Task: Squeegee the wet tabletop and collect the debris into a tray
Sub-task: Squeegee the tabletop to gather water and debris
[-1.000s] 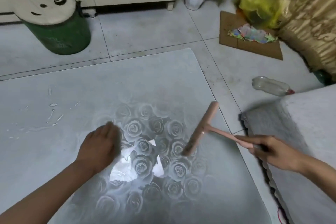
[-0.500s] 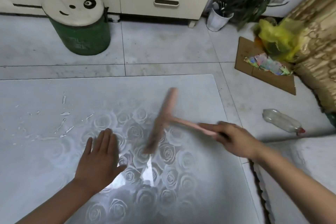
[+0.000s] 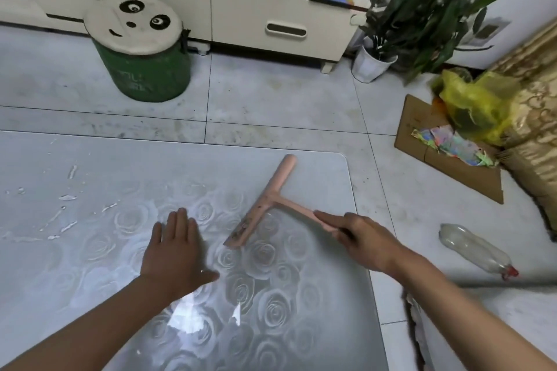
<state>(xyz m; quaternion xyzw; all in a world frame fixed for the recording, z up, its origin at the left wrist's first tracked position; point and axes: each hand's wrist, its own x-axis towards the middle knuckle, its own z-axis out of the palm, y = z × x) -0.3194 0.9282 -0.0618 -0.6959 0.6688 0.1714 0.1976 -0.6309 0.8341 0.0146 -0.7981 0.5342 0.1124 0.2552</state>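
Squeegee (image 3: pixel 265 205) tip near tabletop (image 3: pixel 120 159) far edge — right hand (image 3: pixel 361 242) grip holds it; left hand (image 3: pixel 173 253) flat.

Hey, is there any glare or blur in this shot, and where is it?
Head view: bright glare patches sit on the tabletop just below the left hand. The squeegee and the right hand look fairly sharp. The plant and the yellow bag at upper right are smeared.

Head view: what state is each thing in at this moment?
Squeegee: gripped by its handle, blade angled over the tabletop.
Right hand: grips the squeegee handle.
Left hand: flat, fingers straight, on the tabletop.
Tabletop: wet streaks and bits at left.
Bottle: lying on its side on the floor.
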